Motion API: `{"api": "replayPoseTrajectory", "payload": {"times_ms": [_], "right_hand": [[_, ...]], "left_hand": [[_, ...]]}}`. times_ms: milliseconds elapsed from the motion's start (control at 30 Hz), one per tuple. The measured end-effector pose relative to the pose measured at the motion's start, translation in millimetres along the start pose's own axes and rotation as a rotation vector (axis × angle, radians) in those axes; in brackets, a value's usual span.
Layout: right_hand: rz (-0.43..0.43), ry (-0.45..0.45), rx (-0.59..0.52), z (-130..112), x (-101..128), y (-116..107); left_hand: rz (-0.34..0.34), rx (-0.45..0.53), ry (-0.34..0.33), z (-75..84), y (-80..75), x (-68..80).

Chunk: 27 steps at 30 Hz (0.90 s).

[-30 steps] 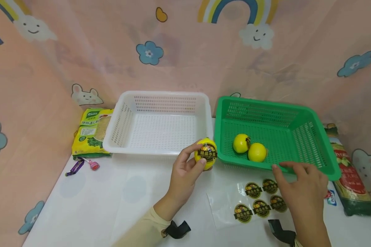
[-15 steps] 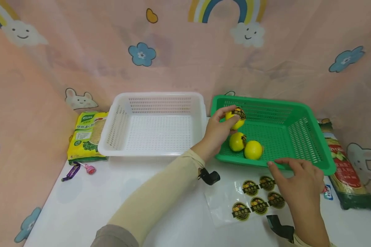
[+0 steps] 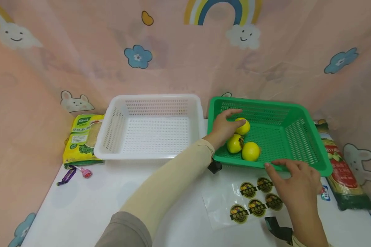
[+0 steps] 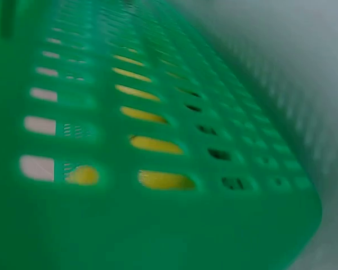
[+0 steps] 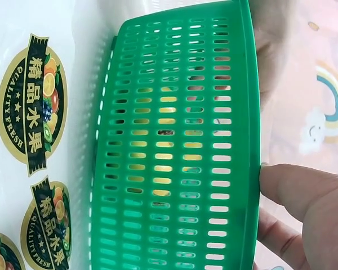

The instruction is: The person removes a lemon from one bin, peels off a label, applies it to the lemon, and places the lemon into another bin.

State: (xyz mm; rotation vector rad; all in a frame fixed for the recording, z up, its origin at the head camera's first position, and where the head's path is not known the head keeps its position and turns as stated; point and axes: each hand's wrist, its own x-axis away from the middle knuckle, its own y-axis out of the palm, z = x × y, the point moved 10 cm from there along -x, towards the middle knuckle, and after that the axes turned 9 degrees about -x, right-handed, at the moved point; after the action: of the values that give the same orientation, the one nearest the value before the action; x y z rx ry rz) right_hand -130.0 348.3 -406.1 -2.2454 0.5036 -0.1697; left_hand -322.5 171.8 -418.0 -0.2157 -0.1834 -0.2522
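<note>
From the head view I see my left hand [image 3: 224, 127] reaching over the near left wall of the green basket [image 3: 300, 113], right of centre in the frame, with its fingers resting around the top yellow fruit [image 3: 243, 127]; whether that grip is closed or already loosening I cannot tell, since the fingers look fairly straight over it. Two more yellow fruits [image 3: 250, 151] lie just below it on the basket floor, touching one another, and the left one of that pair shows a dark label. My right hand [image 3: 296, 185] sits in the lower right of the frame with fingers spread and relaxed, fingertips at the basket's near rim [image 5: 245, 140], holding nothing. Just below the basket, on the white counter [image 3: 89, 202], lies the clear sticker sheet [image 3: 256, 202] with five round labels left on it. The white basket [image 3: 154, 127] at centre left has nothing in it. I judge that the labelling is well along: three fruits are in the green basket, at least one of them labelled, and no loose fruit shows on the counter, so little seems left beyond letting go. The left wrist view gives only blurred green mesh with yellow behind it. At the far left sit a yellow packet [image 3: 81, 137] and two wrapped candies [image 3: 75, 172].
</note>
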Motion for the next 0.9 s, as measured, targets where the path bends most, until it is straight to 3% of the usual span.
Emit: {"api": "replayPoseTrajectory", "payload": {"times_ms": [233, 467, 667, 900], "right_hand": [[0.003, -0.009, -0.011, -1, -1, 0], [0.009, 0.0, -0.011, -1, -3, 1], [0.01, -0.028, 0.024, -7, -6, 0], [0.094, -0.137, -0.04, -33, -7, -16]], "left_hand": [[-0.009, 0.022, 0.031, 2.1, -3.2, 2.7], [-0.111, 0.145, 0.123, 15.0, -15.4, 22.1], [-0.1, 0.192, 0.286, 38.0, -51.4, 52.8], [0.042, 0.016, 0.458, 53.9, -104.3, 97.8]]}}
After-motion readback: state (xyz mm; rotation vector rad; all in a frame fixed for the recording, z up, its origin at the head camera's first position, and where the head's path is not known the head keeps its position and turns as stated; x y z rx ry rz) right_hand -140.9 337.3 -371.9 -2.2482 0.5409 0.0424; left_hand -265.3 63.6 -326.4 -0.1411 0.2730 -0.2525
